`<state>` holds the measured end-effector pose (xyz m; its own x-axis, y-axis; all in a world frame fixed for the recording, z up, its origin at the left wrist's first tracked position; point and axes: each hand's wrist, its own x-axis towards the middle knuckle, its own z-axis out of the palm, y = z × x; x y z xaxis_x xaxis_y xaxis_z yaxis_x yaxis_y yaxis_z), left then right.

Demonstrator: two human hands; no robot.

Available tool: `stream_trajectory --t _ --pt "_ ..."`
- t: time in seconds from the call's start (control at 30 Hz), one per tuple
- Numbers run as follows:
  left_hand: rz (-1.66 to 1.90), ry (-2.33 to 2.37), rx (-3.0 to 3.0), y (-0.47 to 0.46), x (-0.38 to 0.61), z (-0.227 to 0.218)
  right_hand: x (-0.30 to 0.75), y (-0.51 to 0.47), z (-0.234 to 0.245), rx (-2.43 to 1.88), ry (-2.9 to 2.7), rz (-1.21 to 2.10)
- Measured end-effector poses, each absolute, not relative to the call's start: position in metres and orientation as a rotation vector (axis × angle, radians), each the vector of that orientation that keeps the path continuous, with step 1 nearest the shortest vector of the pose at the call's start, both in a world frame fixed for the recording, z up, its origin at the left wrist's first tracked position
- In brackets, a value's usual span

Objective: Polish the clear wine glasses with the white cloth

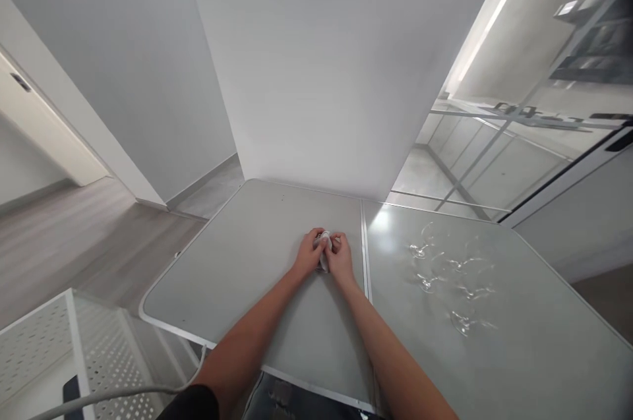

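Observation:
My left hand (309, 252) and my right hand (340, 256) meet above the middle of the table. Fingers of both are closed around a small whitish, crumpled cloth-like thing (324, 260). Whether something else is wrapped inside it, I cannot tell. Over on the right half of the table stand several clear glasses (424, 283), see-through and hard to outline; they look stemmed. Neither hand touches them.
The pale grey table (232, 255) has a metal seam down its middle and rounded corners. A white wall (316, 90) rises behind it. At the lower left is a white perforated rack (111, 354), with a grey cable (133, 391) crossing before it. Glass panels (494, 163) stand to the right.

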<state>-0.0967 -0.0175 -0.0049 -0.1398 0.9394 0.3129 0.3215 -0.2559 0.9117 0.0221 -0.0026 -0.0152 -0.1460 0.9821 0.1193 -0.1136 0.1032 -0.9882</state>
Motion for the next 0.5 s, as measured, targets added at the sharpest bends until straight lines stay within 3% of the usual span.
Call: stream_trajectory --t 0.2,0.37,0.5 --pt "1.496 1.482 1.496 -0.015 -0.099 -0.003 0.008 -0.003 -0.006 -1.033 -1.609 1.018" --pt "1.542 1.756 1.53 -0.015 -0.123 0.003 0.035 -0.043 0.005 -0.974 -1.763 0.873" --pt "1.367 2.117 1.522 -0.014 -0.157 0.008 0.092 -0.079 0.008 -1.046 -1.839 0.713"
